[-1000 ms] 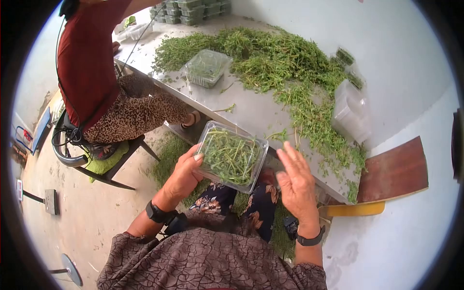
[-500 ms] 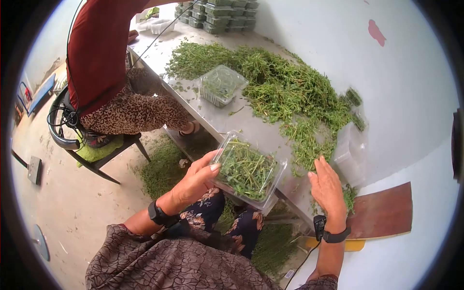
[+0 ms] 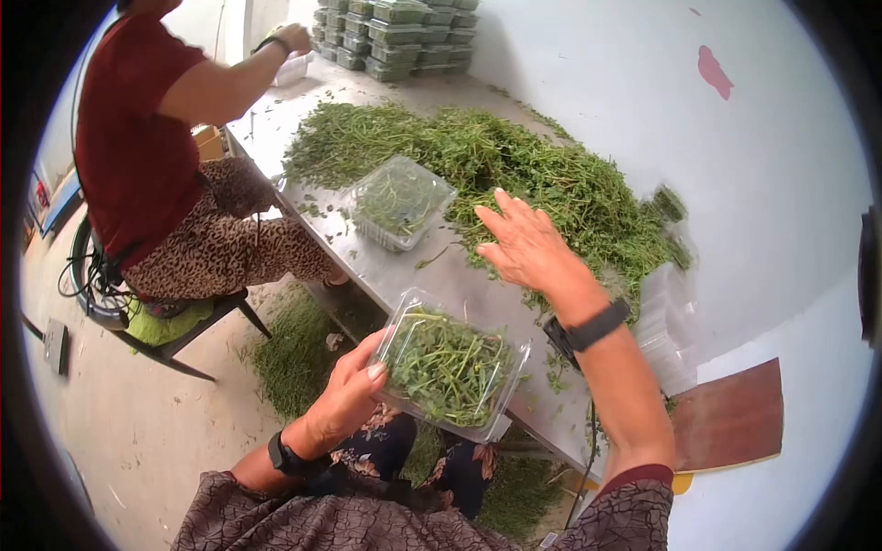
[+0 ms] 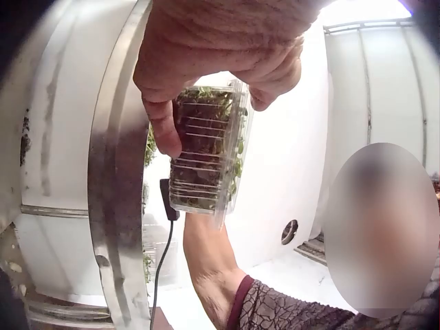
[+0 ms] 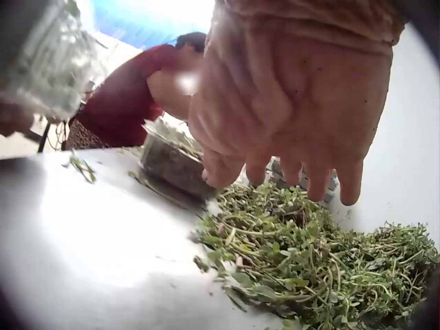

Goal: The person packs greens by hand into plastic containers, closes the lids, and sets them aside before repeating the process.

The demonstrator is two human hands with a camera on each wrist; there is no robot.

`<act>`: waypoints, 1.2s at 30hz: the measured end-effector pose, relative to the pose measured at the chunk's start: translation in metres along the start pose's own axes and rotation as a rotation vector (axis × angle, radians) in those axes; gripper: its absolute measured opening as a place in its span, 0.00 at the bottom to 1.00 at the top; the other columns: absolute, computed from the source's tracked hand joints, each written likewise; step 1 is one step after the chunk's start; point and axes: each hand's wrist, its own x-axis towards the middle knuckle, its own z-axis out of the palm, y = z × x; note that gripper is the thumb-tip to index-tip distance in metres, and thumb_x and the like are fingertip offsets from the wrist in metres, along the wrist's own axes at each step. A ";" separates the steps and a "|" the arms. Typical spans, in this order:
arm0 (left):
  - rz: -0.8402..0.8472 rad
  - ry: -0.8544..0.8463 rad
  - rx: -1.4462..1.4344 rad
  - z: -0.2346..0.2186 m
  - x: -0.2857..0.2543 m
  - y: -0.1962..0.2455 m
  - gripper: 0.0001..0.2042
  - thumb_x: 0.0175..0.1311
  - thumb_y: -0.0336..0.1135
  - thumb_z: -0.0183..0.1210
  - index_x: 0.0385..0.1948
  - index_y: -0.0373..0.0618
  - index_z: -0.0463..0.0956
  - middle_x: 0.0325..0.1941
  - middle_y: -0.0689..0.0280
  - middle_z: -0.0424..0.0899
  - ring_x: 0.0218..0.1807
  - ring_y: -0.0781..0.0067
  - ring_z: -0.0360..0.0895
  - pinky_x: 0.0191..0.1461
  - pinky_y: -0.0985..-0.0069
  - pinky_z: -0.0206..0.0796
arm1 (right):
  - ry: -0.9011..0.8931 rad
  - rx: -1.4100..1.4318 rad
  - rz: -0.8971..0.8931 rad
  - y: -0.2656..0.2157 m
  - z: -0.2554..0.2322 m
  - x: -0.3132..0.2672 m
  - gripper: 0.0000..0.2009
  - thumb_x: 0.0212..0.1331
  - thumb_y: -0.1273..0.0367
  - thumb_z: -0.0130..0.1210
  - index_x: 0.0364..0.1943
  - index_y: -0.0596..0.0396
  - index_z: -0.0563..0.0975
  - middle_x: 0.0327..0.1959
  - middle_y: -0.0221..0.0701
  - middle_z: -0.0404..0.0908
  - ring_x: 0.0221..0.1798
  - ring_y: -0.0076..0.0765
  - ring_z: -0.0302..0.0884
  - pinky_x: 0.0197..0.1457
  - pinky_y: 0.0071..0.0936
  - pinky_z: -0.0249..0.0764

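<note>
My left hand (image 3: 344, 399) grips a clear plastic box (image 3: 450, 367) by its left side, thumb over the rim. Leafy green stems fill it. In the left wrist view, fingers and thumb straddle the upper end of the box (image 4: 199, 155). My right hand (image 3: 533, 248) reaches over the table, fingers spread and holding nothing. Below its fingertips lies the heap of loose greens (image 5: 309, 261) in the right wrist view. Another clear box of greens (image 3: 400, 204) sits on the table, left of my right hand.
Stacked packed boxes (image 3: 400, 37) stand at the table's far end. A person in a red shirt (image 3: 138, 138) sits at the left. Nested clear containers (image 3: 666, 326) are by the wall at right, near a reddish-brown board (image 3: 730, 413). Greens (image 3: 294, 354) also lie on the floor.
My right hand has moved from beside the held box, out over the heap of greens. My left hand still holds the box. The seated person's arm has come into view, reaching across the table.
</note>
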 end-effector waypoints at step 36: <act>0.616 0.353 1.109 0.015 0.128 -0.015 0.26 0.66 0.42 0.48 0.57 0.28 0.59 0.54 0.40 0.67 0.56 0.43 0.65 0.60 0.61 0.57 | 0.072 0.160 0.547 -0.051 0.017 -0.221 0.22 0.58 0.68 0.50 0.57 0.60 0.69 0.65 0.49 0.59 0.68 0.55 0.54 0.69 0.45 0.50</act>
